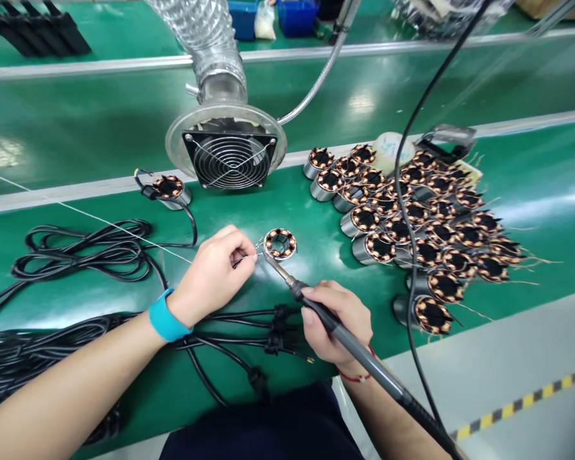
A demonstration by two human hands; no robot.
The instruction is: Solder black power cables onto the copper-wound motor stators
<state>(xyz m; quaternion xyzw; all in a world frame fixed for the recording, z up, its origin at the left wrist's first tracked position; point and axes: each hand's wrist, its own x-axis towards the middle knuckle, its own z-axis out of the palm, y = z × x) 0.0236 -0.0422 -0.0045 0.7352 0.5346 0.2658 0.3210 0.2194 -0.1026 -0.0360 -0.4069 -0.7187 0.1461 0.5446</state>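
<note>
A stator with copper windings [280, 244] stands on the green bench in front of me. My right hand [338, 319] is wrapped round the dark handle of a soldering iron [326, 316], whose tip meets the stator's left edge. On the other side, my left hand [223, 268] is closed in a pinch beside the stator. A thin, pale solder wire [124, 228] runs from the far left into this hand, and fine wire ends show between its fingertips and the stator. What lies inside the curled fingers is hidden.
A fume extractor fan [233, 160] hangs behind the stator. Many stators [421, 217] stand in rows at right. Coiled black cables [91, 249] lie at left, more cables [249, 342] under my wrists. A stator with a cable attached [171, 190] stands back left. The iron's cord [407, 211] loops at right.
</note>
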